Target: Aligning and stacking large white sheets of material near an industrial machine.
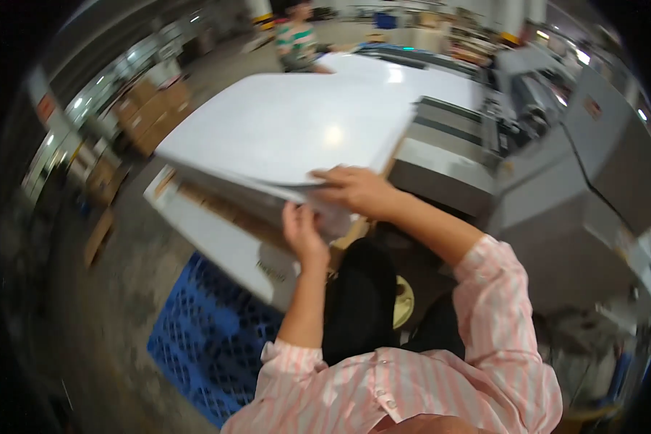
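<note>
- I judged a light, flat-fingered touch best, keeping the near corner of the white sheets (267,123) even and uncreased.
- The right hand (358,192), half-open, lay at that corner; the left hand (305,233), loosely curled, was just below. Blur kept me from telling whether either gripped.
- The sheets lay ahead, left of the grey machine (568,217), broad, smooth and glossy.

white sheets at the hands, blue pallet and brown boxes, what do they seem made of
White sheets: likely glossy paper or thin card, given the bright reflections and thin edge.
Blue pallet: probably moulded plastic, fairly matt, with even colour and latticed holes.
Brown boxes: apparently matt cardboard, by their colour.
</note>
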`<action>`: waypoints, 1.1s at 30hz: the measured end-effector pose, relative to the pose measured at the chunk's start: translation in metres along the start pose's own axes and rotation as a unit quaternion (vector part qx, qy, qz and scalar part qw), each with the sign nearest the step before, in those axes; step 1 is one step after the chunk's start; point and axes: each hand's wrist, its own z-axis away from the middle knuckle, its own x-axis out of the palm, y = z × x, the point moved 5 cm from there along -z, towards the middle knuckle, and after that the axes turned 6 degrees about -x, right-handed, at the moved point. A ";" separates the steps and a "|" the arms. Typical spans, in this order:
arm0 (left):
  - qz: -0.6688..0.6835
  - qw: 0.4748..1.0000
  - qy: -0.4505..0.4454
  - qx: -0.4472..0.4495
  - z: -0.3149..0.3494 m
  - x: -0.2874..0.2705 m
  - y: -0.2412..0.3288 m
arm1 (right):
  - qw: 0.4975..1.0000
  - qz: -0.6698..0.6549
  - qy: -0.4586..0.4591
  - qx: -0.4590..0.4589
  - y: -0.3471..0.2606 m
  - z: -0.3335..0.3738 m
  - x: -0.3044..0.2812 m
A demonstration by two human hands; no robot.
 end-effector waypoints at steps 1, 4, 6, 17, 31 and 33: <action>0.023 1.000 -0.016 -0.010 -0.002 0.001 0.003 | 1.000 -0.004 -0.015 0.027 0.003 -0.006 -0.002; 0.048 0.998 -0.041 -0.018 0.003 0.002 0.023 | 0.996 0.000 -0.020 0.082 -0.008 -0.024 0.000; 0.044 0.998 -0.034 -0.016 0.001 -0.004 0.027 | 0.983 -0.049 -0.011 0.179 -0.013 -0.031 -0.005; 0.068 0.996 -0.030 -0.040 0.000 0.001 0.020 | 0.972 -0.057 -0.059 0.222 -0.011 -0.029 -0.007; 0.037 0.998 0.011 -0.050 -0.001 0.002 0.026 | 0.993 0.029 0.092 0.070 0.002 -0.022 -0.020; 0.024 0.999 0.028 -0.025 0.001 0.005 0.031 | 0.993 -0.005 0.085 0.078 0.002 -0.022 -0.015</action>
